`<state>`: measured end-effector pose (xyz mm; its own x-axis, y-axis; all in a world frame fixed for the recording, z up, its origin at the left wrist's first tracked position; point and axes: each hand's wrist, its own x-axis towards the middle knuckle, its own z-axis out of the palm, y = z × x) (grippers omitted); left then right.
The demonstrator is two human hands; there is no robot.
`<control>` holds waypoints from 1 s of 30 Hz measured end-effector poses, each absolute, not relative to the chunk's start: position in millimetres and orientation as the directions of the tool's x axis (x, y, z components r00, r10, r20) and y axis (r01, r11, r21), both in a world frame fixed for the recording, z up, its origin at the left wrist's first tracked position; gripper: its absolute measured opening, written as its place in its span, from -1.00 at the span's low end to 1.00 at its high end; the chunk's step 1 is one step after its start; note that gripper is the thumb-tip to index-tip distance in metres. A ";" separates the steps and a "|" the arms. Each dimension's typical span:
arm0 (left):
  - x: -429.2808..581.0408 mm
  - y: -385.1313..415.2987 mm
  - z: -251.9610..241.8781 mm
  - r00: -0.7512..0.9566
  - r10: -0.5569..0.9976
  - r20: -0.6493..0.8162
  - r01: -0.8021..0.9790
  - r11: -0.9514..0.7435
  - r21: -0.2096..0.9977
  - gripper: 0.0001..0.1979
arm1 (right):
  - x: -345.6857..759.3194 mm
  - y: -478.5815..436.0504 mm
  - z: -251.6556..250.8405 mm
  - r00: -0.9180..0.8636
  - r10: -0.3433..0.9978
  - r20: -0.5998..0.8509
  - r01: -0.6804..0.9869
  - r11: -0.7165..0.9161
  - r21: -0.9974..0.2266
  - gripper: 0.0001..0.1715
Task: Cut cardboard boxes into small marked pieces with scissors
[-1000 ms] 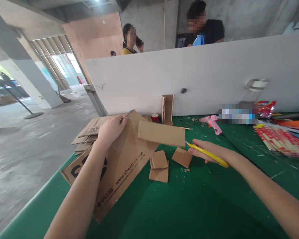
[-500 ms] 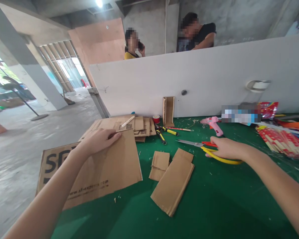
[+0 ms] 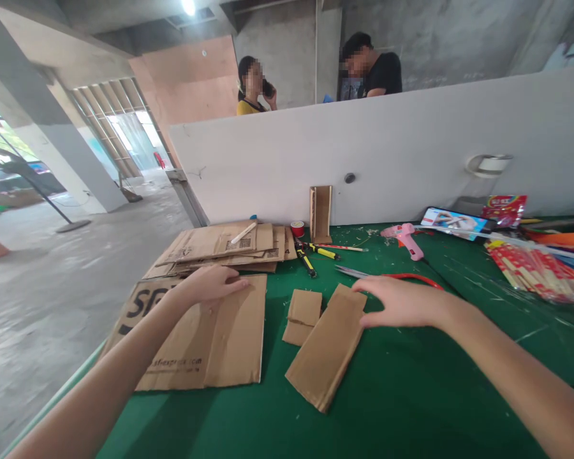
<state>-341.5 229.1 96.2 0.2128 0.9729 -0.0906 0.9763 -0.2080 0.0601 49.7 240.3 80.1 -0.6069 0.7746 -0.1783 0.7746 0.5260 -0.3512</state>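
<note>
My left hand [image 3: 215,285] rests over a large printed cardboard sheet [image 3: 236,331], its fingers stretched out and not wrapped round anything. On the right, my right hand [image 3: 395,303] has thumb and fingers apart at the upper right edge of a long folded cardboard strip [image 3: 323,350]; whether it touches the strip I cannot tell. A smaller cardboard piece [image 3: 303,309] lies beside the strip, partly under it. The scissors [image 3: 351,272] lie on the green table behind my right hand, which hides part of their handles.
Stacked cardboard [image 3: 205,248] lies at the back left. Along the white partition [image 3: 268,166] are an upright cardboard channel [image 3: 321,213], yellow-black pliers [image 3: 306,260], a pink glue gun [image 3: 404,237], a phone [image 3: 454,222] and packaged sticks [image 3: 521,268]. Two people are beyond the partition.
The scissors have left my right hand and lie on the table. That hand has moved left to the folded strip. The large sheet now lies flatter and nearer, with my left hand lower over it.
</note>
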 end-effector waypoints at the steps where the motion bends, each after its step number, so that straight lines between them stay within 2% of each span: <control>1: -341.4 228.6 88.6 0.229 0.967 -0.113 0.972 -0.222 0.072 -0.38 | 39.4 233.6 78.8 -0.686 0.706 -0.176 0.708 0.593 -0.384 -0.20; 4: -348.1 226.8 70.2 0.259 0.959 -0.111 0.965 -0.254 0.060 -0.38 | 16.8 221.4 73.2 -0.744 0.632 -0.216 0.662 0.655 -0.365 -0.11; 8: -353.4 222.8 59.7 0.306 0.946 0.111 0.952 -0.302 -0.050 -0.48 | 10.7 221.5 71.1 -0.735 0.630 -0.250 0.675 0.645 -0.358 -0.10; 10: -342.8 217.7 60.2 0.339 0.921 0.189 0.941 -0.332 -0.068 -0.55 | 13.1 223.7 71.0 -0.732 0.636 -0.243 0.677 0.645 -0.353 -0.09; 13: -308.5 206.5 62.1 0.428 0.890 0.158 0.900 -0.435 0.010 -0.57 | 15.7 224.2 69.4 -0.739 0.624 -0.252 0.672 0.658 -0.340 -0.05; 18: -250.2 194.5 50.8 0.594 0.802 -0.058 0.803 -0.589 0.090 -0.07 | 19.7 216.7 77.2 -0.695 0.677 -0.242 0.719 0.657 -0.227 -0.14; 21: -238.3 196.1 41.3 0.655 0.748 -0.106 0.754 -0.638 0.158 -0.09 | 27.9 212.2 93.7 -0.663 0.707 -0.247 0.748 0.642 -0.170 -0.21; 24: -238.9 198.7 38.4 0.661 0.750 -0.036 0.740 -0.643 0.196 -0.28 | 39.5 212.5 109.9 -0.583 0.785 -0.210 0.812 0.563 -0.153 -0.32; 26: -240.6 199.1 39.2 0.641 0.768 0.014 0.754 -0.633 0.175 -0.40 | 47.2 216.8 115.0 -0.506 0.843 -0.182 0.859 0.473 -0.195 -0.33; 27: -241.2 199.0 39.7 0.631 0.775 0.031 0.763 -0.627 0.158 -0.42 | 50.5 220.0 115.2 -0.488 0.855 -0.175 0.861 0.438 -0.259 -0.28; 30: -242.1 198.7 39.4 0.600 0.798 0.062 0.785 -0.602 0.145 -0.34 | 57.6 231.4 108.9 -0.566 0.801 -0.193 0.711 0.357 -0.606 -0.23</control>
